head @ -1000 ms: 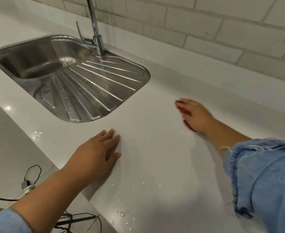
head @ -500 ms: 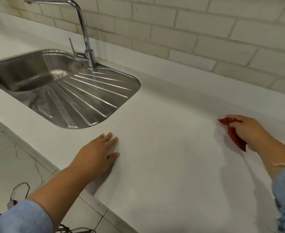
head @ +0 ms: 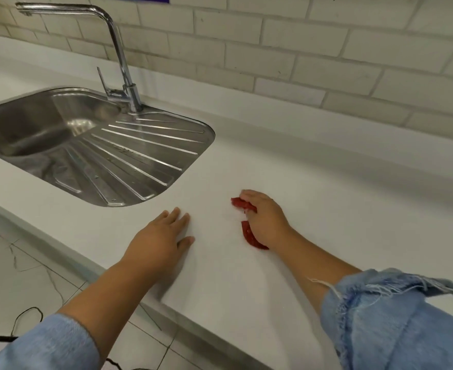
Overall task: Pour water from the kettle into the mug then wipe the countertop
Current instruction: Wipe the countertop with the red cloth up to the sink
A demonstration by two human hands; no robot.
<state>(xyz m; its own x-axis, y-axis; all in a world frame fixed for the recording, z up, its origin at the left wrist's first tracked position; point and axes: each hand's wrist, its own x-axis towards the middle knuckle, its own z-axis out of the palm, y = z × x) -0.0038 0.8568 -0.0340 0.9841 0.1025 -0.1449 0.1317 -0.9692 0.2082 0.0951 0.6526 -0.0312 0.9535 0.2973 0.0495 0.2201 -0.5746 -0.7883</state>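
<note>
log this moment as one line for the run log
phase: wiping | right hand: pressing red cloth on countertop | left hand: flat on countertop, empty | sink: left of hands | kettle, mug: not in view

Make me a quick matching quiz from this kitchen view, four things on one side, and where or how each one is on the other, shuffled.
Things:
1. left hand
2. red cloth
3. tap
4. sink

States:
A. set into the countertop, left of both hands
B. flat on the countertop, holding nothing
C. bunched under the right hand
D. standing at the sink's back edge, spout pointing left

Pairs: 1-B, 2-C, 3-D, 4-A
</note>
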